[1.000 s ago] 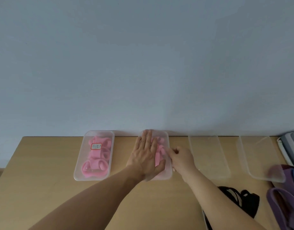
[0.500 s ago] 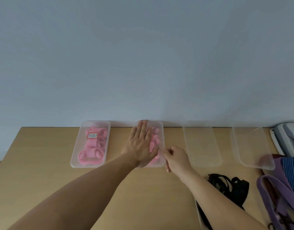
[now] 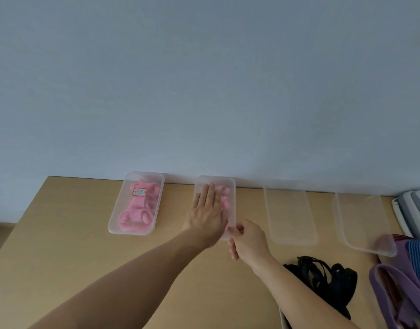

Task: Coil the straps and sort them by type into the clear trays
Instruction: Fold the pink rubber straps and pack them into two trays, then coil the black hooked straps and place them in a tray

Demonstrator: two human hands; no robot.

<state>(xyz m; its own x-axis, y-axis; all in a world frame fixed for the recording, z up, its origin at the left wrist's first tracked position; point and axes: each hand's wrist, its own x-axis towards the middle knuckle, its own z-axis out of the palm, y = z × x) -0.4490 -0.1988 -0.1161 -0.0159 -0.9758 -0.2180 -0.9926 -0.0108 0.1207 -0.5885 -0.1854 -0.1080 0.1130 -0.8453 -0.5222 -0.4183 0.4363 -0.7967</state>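
Observation:
Four clear trays stand in a row along the wall. The leftmost tray (image 3: 114,214) holds several coiled pink straps (image 3: 139,206) and a small label. My left hand (image 3: 207,214) lies flat, fingers straight, over the pink straps (image 3: 224,194) in the second tray (image 3: 232,186). My right hand (image 3: 248,239) pinches the near right corner of that second tray. The third tray (image 3: 289,214) and fourth tray (image 3: 363,222) look bare inside.
A tangle of black straps (image 3: 322,279) lies on the wooden table (image 3: 61,245) by my right forearm. Purple straps (image 3: 398,286) and a blue striped strap (image 3: 417,255) pile at the right edge. A grey-white object (image 3: 413,210) sits at the far right by the wall.
My right hand slid from the second tray's right side toward its near corner and now pinches it. My left hand stayed flat on the pink straps. The camera view tilted upward.

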